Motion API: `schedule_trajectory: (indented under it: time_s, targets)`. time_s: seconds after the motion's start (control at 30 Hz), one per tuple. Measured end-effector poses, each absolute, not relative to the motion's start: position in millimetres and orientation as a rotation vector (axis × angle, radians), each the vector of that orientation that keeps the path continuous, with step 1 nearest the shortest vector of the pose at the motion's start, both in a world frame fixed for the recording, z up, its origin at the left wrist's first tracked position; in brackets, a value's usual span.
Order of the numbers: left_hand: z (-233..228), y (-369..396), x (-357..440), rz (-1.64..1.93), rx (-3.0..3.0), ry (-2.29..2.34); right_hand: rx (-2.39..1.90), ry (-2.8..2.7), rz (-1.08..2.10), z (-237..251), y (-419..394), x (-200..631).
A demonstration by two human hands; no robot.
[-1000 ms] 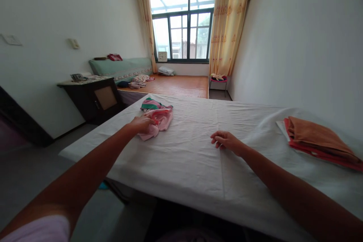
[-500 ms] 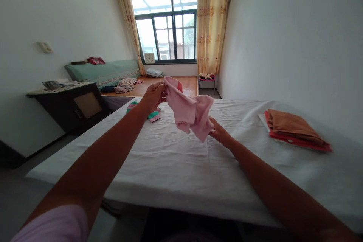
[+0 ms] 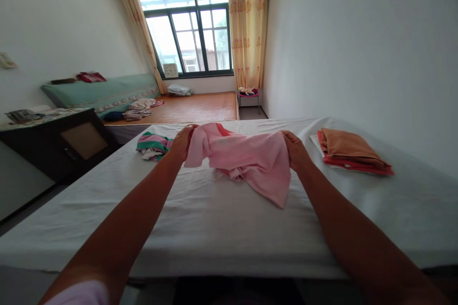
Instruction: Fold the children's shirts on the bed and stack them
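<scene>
Both the left hand [image 3: 181, 143] and right hand [image 3: 295, 150] were clamped on a pink garment [image 3: 246, 160] above the white-sheeted bed [image 3: 222, 219], a curtained window [image 3: 193, 33] lighting the room beyond.

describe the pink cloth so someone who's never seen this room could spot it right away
Start at the white-sheeted bed that fills the foreground. Above its middle, the left hand and right hand hold up the pink cloth by its top edge. It is plain pale pink and off the sheet, unlike the striped green-and-pink garment lying to its left and the folded orange stack to its right.
</scene>
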State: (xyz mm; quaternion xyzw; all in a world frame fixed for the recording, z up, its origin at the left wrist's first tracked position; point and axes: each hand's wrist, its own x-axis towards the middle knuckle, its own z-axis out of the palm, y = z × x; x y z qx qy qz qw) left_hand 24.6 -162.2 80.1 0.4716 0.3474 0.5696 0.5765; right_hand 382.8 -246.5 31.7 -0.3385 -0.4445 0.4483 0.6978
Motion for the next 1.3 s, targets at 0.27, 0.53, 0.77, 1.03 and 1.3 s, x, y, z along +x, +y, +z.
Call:
schedule_trajectory:
  time_s: [0.27,0.53,0.77,1.03,1.3]
  targets:
    - [46.6,-174.0,17.6,0.749,1.593,1.143,-1.265,-1.302,0.804,11.7,-232.7,422.2]
    - [25.2,-204.4,29.3,0.274,2.472,1.327,-1.531,-1.582,1.122,11.8,-243.5,406.8]
    - [68.1,-215.5,3.9,0.666,2.227,0.875,-1.240,-1.838,1.220,34.4,-247.2,413.0]
    - [123.1,-158.7,2.0,1.305,1.551,1.081,-1.333,-1.533,-0.118,127.2,-178.1,391.7]
    - [52.8,-145.9,-37.6,1.118,2.039,1.638,-1.193,-2.367,0.242,56.9,-233.7,347.6]
